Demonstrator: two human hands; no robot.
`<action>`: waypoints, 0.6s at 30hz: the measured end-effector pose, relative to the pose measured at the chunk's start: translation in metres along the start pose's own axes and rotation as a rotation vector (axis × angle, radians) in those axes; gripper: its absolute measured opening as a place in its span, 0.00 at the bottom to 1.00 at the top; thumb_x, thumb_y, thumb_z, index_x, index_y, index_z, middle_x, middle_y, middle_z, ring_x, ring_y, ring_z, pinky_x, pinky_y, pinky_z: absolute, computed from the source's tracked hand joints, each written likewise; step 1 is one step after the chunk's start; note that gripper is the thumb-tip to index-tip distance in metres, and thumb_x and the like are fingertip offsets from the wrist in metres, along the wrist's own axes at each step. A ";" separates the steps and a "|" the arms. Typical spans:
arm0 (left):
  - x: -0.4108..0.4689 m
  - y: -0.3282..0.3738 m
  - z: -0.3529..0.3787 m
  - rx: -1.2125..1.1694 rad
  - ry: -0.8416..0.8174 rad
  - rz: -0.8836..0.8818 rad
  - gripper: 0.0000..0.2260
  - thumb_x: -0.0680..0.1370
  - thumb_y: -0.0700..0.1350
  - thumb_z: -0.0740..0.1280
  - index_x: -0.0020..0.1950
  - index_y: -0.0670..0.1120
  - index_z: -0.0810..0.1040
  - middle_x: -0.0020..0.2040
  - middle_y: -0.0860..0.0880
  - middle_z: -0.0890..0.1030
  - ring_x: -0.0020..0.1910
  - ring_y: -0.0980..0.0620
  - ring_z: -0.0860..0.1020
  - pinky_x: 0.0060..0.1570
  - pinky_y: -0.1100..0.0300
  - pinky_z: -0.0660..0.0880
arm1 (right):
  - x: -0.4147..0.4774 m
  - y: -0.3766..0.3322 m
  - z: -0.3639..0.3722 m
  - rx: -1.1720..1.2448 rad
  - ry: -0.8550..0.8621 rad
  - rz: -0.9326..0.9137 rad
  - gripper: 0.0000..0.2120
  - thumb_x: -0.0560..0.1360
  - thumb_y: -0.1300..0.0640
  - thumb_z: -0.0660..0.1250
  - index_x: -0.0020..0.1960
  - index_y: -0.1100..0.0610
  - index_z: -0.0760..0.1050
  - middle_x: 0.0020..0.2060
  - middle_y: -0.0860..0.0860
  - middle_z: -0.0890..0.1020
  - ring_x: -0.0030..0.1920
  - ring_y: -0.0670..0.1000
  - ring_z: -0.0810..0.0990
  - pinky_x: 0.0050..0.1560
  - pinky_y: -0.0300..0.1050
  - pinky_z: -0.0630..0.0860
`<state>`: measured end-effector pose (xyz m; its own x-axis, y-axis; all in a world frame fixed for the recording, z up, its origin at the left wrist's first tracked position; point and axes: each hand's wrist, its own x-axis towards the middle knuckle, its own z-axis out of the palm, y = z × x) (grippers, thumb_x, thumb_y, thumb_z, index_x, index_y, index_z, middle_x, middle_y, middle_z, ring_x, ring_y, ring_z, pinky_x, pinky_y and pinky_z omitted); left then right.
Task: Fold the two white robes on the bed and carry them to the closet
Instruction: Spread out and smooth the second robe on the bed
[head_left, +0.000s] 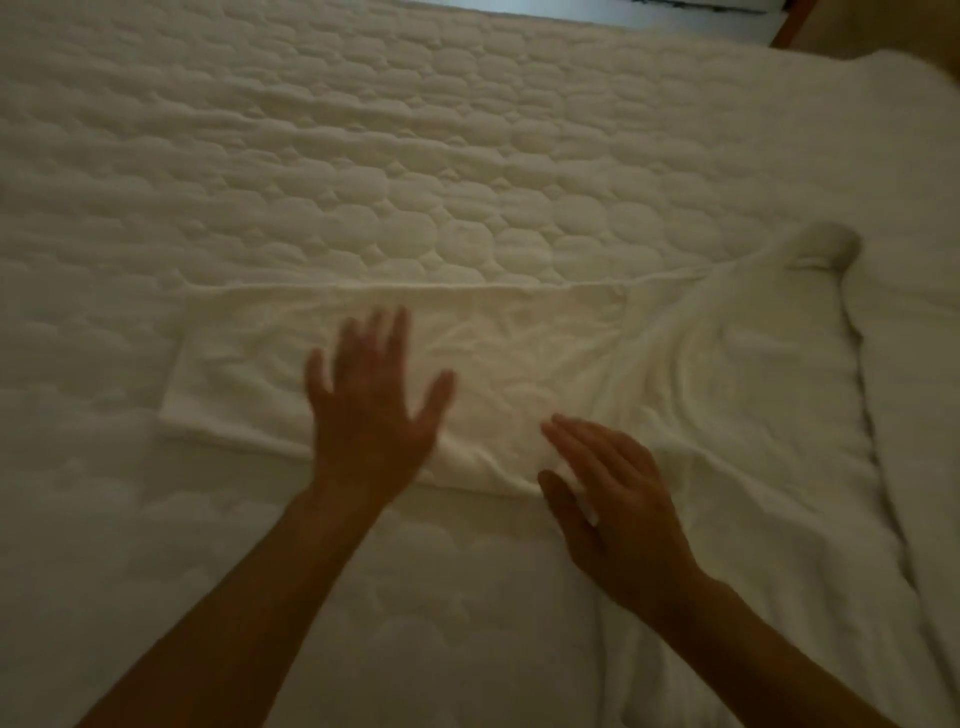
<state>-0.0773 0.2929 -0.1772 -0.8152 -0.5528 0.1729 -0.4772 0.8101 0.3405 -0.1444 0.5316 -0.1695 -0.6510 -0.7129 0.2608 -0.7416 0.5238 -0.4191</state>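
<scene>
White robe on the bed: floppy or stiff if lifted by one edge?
Likely floppy: the soft white cloth robe lies creased and rumpled on the quilted white mattress. Probably sags if held at one point. Unlikely to slide freely; both fabrics look textured.

Around the left hand (371, 410), bare quilted mattress (363, 171) lies open from 9 to 1 o'clock and at 7. The white robe (727, 374) heaps rumpled folds at 3 o'clock; its sleeve (249, 364) lies flat, low underneath.

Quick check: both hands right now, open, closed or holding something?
Left hand: open, fingers spread over the folded robe, holding nothing.
Right hand: open, fingers straight on the robe's near edge.
</scene>
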 end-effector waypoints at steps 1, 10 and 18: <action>-0.011 0.010 0.014 0.088 -0.164 0.123 0.34 0.78 0.70 0.51 0.81 0.57 0.52 0.81 0.46 0.58 0.79 0.42 0.58 0.72 0.34 0.52 | -0.009 0.004 -0.008 -0.046 0.019 0.121 0.26 0.81 0.47 0.61 0.76 0.56 0.68 0.73 0.56 0.72 0.74 0.53 0.69 0.74 0.54 0.63; -0.022 -0.009 0.045 0.328 -0.535 0.113 0.32 0.72 0.77 0.38 0.73 0.72 0.30 0.79 0.55 0.29 0.79 0.46 0.32 0.71 0.30 0.36 | -0.222 0.024 -0.039 -0.337 -0.239 0.456 0.34 0.79 0.33 0.47 0.76 0.52 0.65 0.79 0.56 0.61 0.79 0.54 0.58 0.70 0.66 0.61; -0.183 0.140 0.003 -0.385 -0.382 -0.388 0.26 0.75 0.65 0.67 0.62 0.45 0.74 0.53 0.44 0.82 0.55 0.42 0.80 0.50 0.54 0.73 | -0.242 0.023 -0.035 -0.280 -0.338 0.465 0.34 0.80 0.32 0.41 0.82 0.46 0.48 0.81 0.56 0.51 0.81 0.56 0.50 0.77 0.64 0.48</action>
<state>0.0039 0.5078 -0.1639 -0.7007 -0.6251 -0.3439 -0.6658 0.3998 0.6300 -0.0096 0.7325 -0.2115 -0.8618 -0.4656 -0.2015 -0.4380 0.8832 -0.1678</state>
